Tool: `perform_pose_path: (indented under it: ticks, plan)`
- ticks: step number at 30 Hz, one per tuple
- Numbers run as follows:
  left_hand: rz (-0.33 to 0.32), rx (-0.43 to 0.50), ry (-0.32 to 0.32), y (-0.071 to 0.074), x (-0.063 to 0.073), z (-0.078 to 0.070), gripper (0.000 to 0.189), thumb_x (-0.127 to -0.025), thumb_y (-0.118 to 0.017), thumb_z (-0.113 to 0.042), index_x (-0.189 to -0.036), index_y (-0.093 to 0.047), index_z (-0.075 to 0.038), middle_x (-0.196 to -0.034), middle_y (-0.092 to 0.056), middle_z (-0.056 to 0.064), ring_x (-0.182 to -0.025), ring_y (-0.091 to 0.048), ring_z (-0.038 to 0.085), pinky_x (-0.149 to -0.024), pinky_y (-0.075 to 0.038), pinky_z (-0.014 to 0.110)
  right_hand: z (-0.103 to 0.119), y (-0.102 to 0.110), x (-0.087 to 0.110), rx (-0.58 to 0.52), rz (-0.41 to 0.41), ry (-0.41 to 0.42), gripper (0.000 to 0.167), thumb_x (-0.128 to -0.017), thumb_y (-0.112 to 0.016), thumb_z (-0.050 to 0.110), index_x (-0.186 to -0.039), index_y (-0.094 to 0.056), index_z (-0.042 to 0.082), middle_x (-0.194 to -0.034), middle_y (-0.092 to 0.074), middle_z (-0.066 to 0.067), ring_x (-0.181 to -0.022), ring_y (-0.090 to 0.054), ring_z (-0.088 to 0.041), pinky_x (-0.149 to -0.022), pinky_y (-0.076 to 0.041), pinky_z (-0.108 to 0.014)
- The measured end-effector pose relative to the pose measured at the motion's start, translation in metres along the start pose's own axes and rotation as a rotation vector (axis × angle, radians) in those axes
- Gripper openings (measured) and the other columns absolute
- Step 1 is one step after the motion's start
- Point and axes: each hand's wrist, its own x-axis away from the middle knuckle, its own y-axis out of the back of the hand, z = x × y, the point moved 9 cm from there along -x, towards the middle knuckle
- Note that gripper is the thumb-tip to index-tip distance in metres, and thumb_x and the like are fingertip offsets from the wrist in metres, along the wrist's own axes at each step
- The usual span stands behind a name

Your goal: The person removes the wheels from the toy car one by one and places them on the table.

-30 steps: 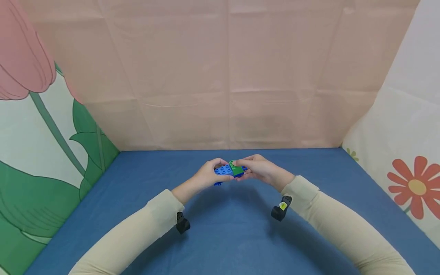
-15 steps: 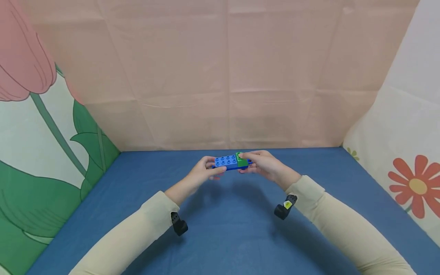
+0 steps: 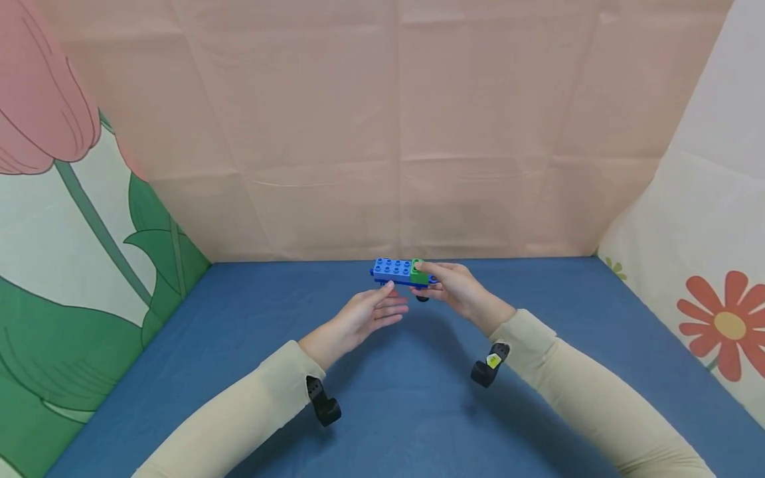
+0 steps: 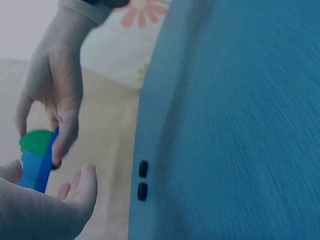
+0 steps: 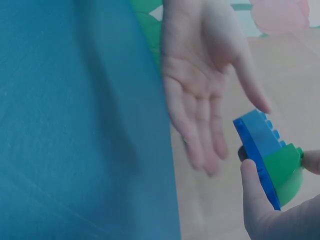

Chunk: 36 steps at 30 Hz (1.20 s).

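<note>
My right hand [image 3: 469,293] pinches a toy brick vehicle [image 3: 392,269] by its right end, above the blue table. A studded blue brick [image 5: 261,133] and a rounded green brick [image 5: 283,170] sit side by side on its darker blue base. The right thumb lies on the green brick's studs, with fingers underneath. A dark wheel [image 5: 242,153] shows under the base in the right wrist view. My left hand [image 3: 361,318] is open just below the vehicle's left part, palm turned toward it. Its thumb tip is close to the base; whether they touch I cannot tell.
Two small black oval things [image 4: 143,180] show near the edge of the blue table [image 3: 394,411] in the left wrist view. A beige cloth wall [image 3: 382,133] rises behind. Flower-printed sheets [image 3: 717,219] stand at both sides. Each sleeve cuff carries a black wrist camera [image 3: 490,365].
My left hand has let go of the vehicle and straightened its fingers, dropping slightly lower. The vehicle has turned from slanted to nearly level and risen a little in my right hand.
</note>
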Motion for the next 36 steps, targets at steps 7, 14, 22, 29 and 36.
perform_pose_path:
  ticks: [7, 14, 22, 29, 36]
  plan:
    - [-0.171, 0.155, -0.039, 0.004, -0.005, -0.009, 0.050, -0.099, -0.055, -0.032, -0.132, -0.045, 0.004, -0.126, -0.061, 0.023, -0.122, -0.058, 0.032, -0.103, -0.045, 0.040, -0.009, -0.011, 0.002, -0.017, 0.009, -0.011, 0.063, -0.094, -0.064, 0.020, -0.145, -0.034, -0.004, -0.139, -0.046, -0.019, -0.124, -0.054, -0.032, -0.101, -0.046, -0.044]
    - [-0.259, 0.157, -0.045, 0.009, -0.006, -0.011, 0.049, -0.098, -0.057, -0.036, -0.132, -0.049, -0.002, -0.103, -0.066, 0.006, -0.106, -0.064, 0.020, -0.105, -0.044, 0.040, -0.013, -0.023, 0.009, 0.080, 0.057, 0.022, 0.063, -0.092, -0.068, 0.016, -0.143, -0.035, 0.001, -0.139, -0.045, -0.020, -0.126, -0.052, -0.034, -0.099, -0.048, -0.043]
    - [-0.274, 0.171, -0.062, 0.012, -0.003, -0.014, 0.052, -0.100, -0.054, -0.034, -0.139, -0.043, -0.002, -0.126, -0.061, 0.015, -0.119, -0.058, 0.024, -0.110, -0.038, 0.040, -0.019, -0.029, 0.013, 0.170, 0.080, 0.037, 0.059, -0.089, -0.072, 0.016, -0.136, -0.040, 0.002, -0.127, -0.056, -0.020, -0.101, -0.066, -0.024, -0.094, -0.051, -0.041]
    - [-0.195, 0.253, -0.074, 0.011, -0.003, -0.016, 0.053, -0.105, -0.042, -0.031, -0.146, -0.033, 0.001, -0.139, -0.050, 0.019, -0.126, -0.049, 0.025, -0.111, -0.033, 0.040, -0.017, -0.027, 0.015, 0.184, 0.173, 0.066, 0.050, -0.092, -0.068, 0.024, -0.131, -0.047, 0.001, -0.127, -0.058, -0.018, -0.097, -0.068, -0.021, -0.098, -0.049, -0.042]
    - [-0.063, 0.262, -0.009, 0.002, -0.001, -0.011, 0.058, -0.106, -0.031, -0.033, -0.154, -0.013, -0.005, -0.153, -0.030, 0.018, -0.141, -0.031, 0.033, -0.117, -0.022, 0.049, -0.010, -0.017, 0.012, 0.216, 0.203, 0.092, 0.047, -0.094, -0.066, 0.028, -0.127, -0.053, -0.002, -0.119, -0.064, -0.016, -0.098, -0.068, -0.020, -0.102, -0.045, -0.046]
